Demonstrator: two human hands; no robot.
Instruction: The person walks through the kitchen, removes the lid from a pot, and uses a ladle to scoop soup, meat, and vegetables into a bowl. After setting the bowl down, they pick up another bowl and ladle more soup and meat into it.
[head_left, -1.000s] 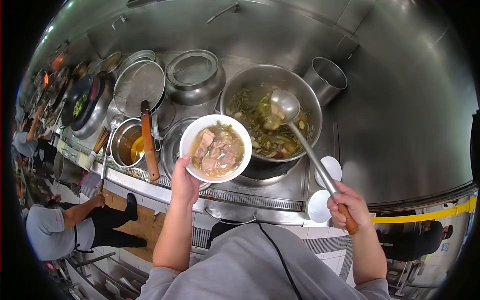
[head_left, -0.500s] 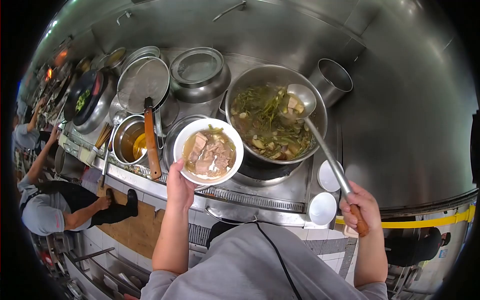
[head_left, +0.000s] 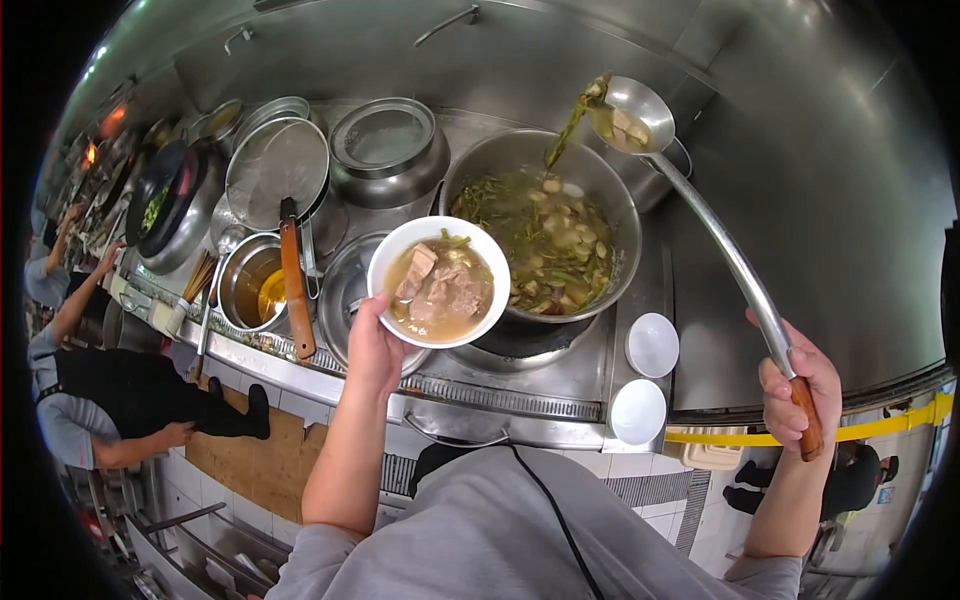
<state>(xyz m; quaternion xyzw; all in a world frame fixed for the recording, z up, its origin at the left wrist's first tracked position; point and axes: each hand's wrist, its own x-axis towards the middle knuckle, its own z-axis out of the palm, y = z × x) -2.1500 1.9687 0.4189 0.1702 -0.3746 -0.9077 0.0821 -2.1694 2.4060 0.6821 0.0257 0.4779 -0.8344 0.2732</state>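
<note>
1. In the head view, I saw the person's left hand (head_left: 378, 350) curled around the near left side of a white bowl (head_left: 500, 275), thumb by the rim; I couldn't tell how the fingers lay underneath.
2. That bowl was nearly level, just in front of the big steel pot (head_left: 500, 160), with pale chunks of meat (head_left: 415, 275) sitting in cloudy broth.
3. The right hand (head_left: 803, 392) was closed round the wooden grip of a long ladle (head_left: 722, 243), out to the right.
4. The ladle's head was up by the pot's far right rim, carrying pale pieces, and stringy greens (head_left: 572, 125) hung off its left edge over the pot.
5. Inside the pot lay more greens and slices in brownish liquid.
6. Behind the ladle's head, partly hidden, stood a metal container (head_left: 665, 180).
7. Two small white bowls (head_left: 652, 346) (head_left: 638, 412) sat near each other on the counter, right of the pot.
8. A wooden-handled strainer (head_left: 275, 175) rested to the left, near a steel pail (head_left: 235, 290) of yellow liquid.
</note>
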